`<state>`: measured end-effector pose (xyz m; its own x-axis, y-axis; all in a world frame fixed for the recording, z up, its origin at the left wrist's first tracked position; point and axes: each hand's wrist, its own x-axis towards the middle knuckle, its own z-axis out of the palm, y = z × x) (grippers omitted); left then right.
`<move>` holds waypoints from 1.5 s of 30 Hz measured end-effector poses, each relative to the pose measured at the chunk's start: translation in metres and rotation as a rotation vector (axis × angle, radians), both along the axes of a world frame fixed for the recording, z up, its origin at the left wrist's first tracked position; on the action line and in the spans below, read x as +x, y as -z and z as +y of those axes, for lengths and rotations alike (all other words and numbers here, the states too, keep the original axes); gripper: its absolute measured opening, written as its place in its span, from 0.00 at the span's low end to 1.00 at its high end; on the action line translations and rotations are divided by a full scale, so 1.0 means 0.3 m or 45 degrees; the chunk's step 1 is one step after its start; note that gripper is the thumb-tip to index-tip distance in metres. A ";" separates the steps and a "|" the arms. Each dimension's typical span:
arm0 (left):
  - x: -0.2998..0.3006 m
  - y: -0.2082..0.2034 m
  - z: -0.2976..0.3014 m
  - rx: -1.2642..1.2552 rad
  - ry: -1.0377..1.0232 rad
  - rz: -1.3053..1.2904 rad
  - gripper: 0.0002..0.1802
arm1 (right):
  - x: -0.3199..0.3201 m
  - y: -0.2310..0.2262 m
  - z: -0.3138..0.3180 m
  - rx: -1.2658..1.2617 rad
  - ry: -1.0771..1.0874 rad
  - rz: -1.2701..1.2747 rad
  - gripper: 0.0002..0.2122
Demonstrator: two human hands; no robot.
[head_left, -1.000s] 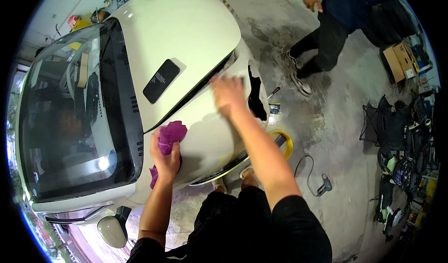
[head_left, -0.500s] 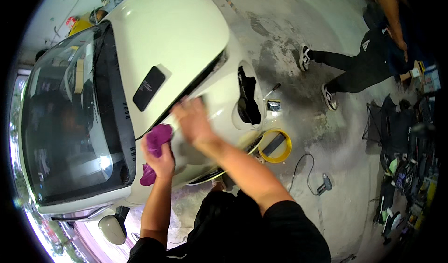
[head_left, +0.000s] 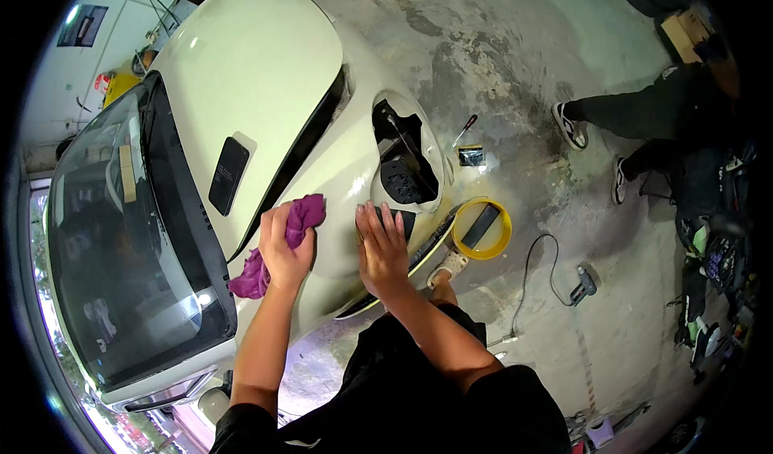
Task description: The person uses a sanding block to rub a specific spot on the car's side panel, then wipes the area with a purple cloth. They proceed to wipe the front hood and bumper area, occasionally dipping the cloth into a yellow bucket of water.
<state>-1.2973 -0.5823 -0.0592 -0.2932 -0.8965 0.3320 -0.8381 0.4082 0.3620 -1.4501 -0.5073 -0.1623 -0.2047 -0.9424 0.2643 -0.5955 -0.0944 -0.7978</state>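
Note:
My left hand [head_left: 287, 248] is closed around a crumpled purple cloth [head_left: 306, 212], which hangs out on both sides of the fist above the car's cream fender [head_left: 334, 248]. Further right, my right hand [head_left: 382, 248] lies flat on the fender, fingers stretched toward the headlight opening [head_left: 407, 160]. Under its palm and fingers is a thin black sheet [head_left: 399, 222], perhaps sandpaper, pressed against the paint; most of it is hidden. The opening beside it has no lamp in it, and dark inner parts show.
A black phone [head_left: 229, 176] lies on the hood [head_left: 250, 59]. On the floor stand a yellow basin [head_left: 506, 240] holding a dark block, a screwdriver [head_left: 465, 131], a small packet [head_left: 472, 156] and a corded heat gun [head_left: 583, 285]. Another person's legs [head_left: 636, 103] are at the right.
My right hand has moved right and nearer me, from beside the hood gap to below the headlight opening. The cloth stays in my left hand. My view has shifted; the other person has moved.

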 end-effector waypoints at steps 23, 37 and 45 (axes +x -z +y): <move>-0.066 0.022 -0.039 0.008 -0.011 -0.260 0.29 | -0.132 0.053 -0.437 0.164 0.007 -0.304 0.23; -0.094 0.001 -0.068 0.105 0.022 -0.133 0.27 | -0.203 0.137 -0.719 0.404 0.078 -0.459 0.24; -0.071 0.006 -0.057 0.064 -0.017 -0.185 0.29 | -0.194 0.087 -0.668 0.550 0.006 -0.529 0.24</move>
<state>-1.3186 -0.5995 -0.0609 -0.3227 -0.9152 0.2416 -0.8885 0.3808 0.2558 -1.5082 -0.7078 -0.1885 -0.2132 -0.9457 -0.2453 -0.2250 0.2919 -0.9296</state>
